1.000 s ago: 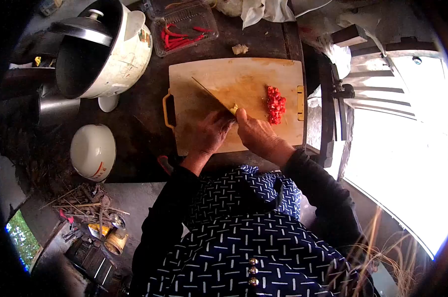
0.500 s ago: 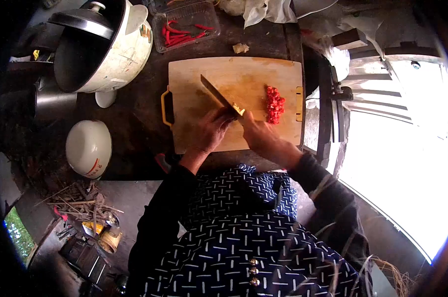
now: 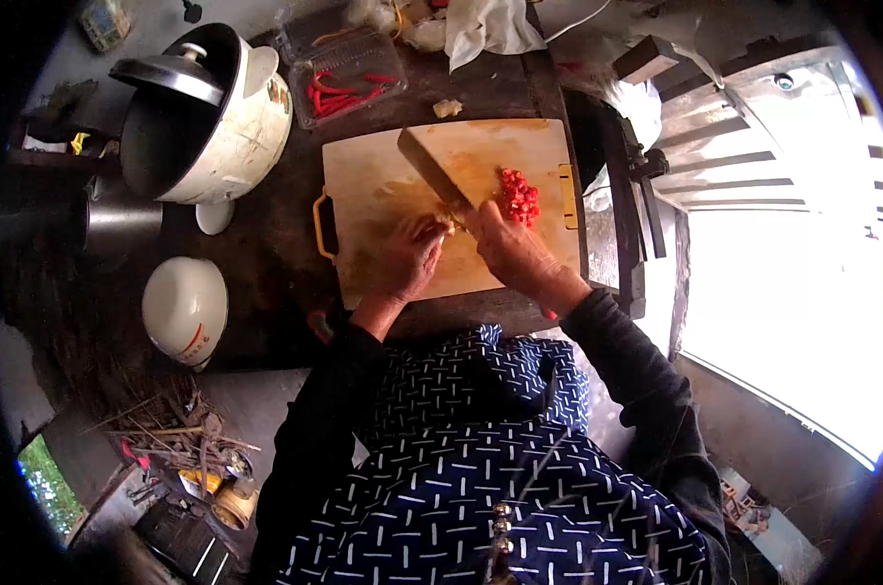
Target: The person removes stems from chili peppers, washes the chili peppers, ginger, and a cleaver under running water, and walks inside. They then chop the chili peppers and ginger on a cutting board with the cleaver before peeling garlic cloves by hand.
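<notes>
My right hand (image 3: 515, 252) is closed around the handle of a kitchen knife (image 3: 428, 168), whose broad dark blade points up and left over the cutting board (image 3: 364, 168). Left of the blade, my left hand (image 3: 417, 255) has its fingers curled together at a small pale-yellow piece of food (image 3: 450, 224); its exact kind is hard to make out. On the right part of the board lies a pile of chopped red chili (image 3: 519, 198). Yellowish wet stains mark the wood around the blade.
Behind the board, a clear plastic box (image 3: 393, 80) holds red chilies (image 3: 336, 99), and a pale lump (image 3: 447, 107) lies beside it. A large pot (image 3: 251, 132) with a tilted lid (image 3: 169, 78) and a white enamel bowl (image 3: 183, 310) stand left. A bright window is at right.
The knife blade has turned to show more of its flat side. My left hand has drawn slightly away from the blade. The whole view has shifted a little.
</notes>
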The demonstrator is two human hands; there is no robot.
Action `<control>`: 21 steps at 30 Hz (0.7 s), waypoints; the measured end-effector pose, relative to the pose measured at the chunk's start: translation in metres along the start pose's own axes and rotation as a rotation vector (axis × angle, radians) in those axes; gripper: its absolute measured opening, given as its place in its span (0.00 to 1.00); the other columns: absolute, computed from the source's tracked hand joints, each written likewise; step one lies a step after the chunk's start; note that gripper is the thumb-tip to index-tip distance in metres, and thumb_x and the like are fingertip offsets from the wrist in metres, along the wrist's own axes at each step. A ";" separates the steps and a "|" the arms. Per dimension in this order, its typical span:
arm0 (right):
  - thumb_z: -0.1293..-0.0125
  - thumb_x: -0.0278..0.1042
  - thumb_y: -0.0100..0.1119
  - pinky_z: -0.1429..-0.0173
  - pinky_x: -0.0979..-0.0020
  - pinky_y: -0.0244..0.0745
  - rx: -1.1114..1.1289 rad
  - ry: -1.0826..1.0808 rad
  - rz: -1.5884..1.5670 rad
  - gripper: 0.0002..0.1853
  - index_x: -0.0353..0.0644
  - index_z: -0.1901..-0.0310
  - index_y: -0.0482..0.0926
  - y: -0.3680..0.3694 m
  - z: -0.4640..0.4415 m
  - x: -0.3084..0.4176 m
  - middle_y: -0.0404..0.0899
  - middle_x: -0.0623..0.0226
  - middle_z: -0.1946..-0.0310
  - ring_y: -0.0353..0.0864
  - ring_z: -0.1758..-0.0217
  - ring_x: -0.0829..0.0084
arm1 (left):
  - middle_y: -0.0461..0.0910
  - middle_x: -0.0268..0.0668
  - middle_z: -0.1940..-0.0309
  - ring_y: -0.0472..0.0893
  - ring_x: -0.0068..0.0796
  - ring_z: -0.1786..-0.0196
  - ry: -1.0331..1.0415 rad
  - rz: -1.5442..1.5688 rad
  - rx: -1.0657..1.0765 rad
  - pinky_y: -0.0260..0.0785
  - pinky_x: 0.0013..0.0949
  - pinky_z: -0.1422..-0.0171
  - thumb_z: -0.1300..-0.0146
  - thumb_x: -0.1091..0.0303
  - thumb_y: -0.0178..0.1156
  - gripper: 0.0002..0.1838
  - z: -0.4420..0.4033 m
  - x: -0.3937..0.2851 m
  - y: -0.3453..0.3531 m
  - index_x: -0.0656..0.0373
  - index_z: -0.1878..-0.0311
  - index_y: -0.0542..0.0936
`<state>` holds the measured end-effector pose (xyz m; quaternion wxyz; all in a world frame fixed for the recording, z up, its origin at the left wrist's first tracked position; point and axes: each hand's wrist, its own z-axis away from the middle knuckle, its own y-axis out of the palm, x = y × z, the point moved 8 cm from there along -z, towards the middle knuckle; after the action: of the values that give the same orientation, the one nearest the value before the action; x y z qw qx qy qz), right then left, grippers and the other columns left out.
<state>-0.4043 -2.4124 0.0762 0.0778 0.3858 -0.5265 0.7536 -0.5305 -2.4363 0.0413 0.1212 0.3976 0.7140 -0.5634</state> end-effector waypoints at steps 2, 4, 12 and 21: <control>0.40 0.26 0.46 0.73 0.53 0.72 0.044 -0.030 0.062 0.14 0.32 0.55 0.59 0.004 0.002 0.005 0.75 0.46 0.80 0.77 0.76 0.47 | 0.77 0.43 0.57 0.76 0.44 0.55 0.013 -0.024 0.000 0.72 0.40 0.53 0.42 0.73 0.58 0.11 -0.001 -0.003 -0.004 0.56 0.55 0.77; 0.40 0.26 0.46 0.74 0.55 0.73 0.082 -0.030 0.110 0.16 0.29 0.53 0.59 0.007 0.006 0.005 0.75 0.48 0.80 0.78 0.77 0.49 | 0.77 0.43 0.57 0.76 0.44 0.56 0.017 -0.043 0.001 0.72 0.40 0.53 0.42 0.73 0.58 0.11 -0.002 -0.007 -0.006 0.56 0.55 0.78; 0.41 0.25 0.48 0.77 0.58 0.72 0.245 -0.058 0.280 0.21 0.24 0.48 0.58 0.027 -0.001 0.005 0.75 0.50 0.81 0.78 0.79 0.54 | 0.77 0.38 0.63 0.76 0.40 0.60 0.021 -0.124 -0.063 0.72 0.38 0.56 0.45 0.74 0.58 0.11 -0.004 -0.006 -0.009 0.55 0.57 0.79; 0.42 0.24 0.46 0.77 0.57 0.74 0.189 -0.074 0.257 0.21 0.24 0.48 0.57 0.019 -0.002 0.011 0.77 0.47 0.79 0.80 0.78 0.53 | 0.77 0.37 0.64 0.75 0.39 0.60 0.033 -0.189 -0.039 0.71 0.38 0.55 0.45 0.72 0.58 0.09 -0.005 -0.006 -0.010 0.55 0.60 0.79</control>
<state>-0.4227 -2.4219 0.0688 -0.0754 0.3482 -0.5006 0.7890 -0.5325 -2.4351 0.0537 0.0633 0.3351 0.7611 -0.5518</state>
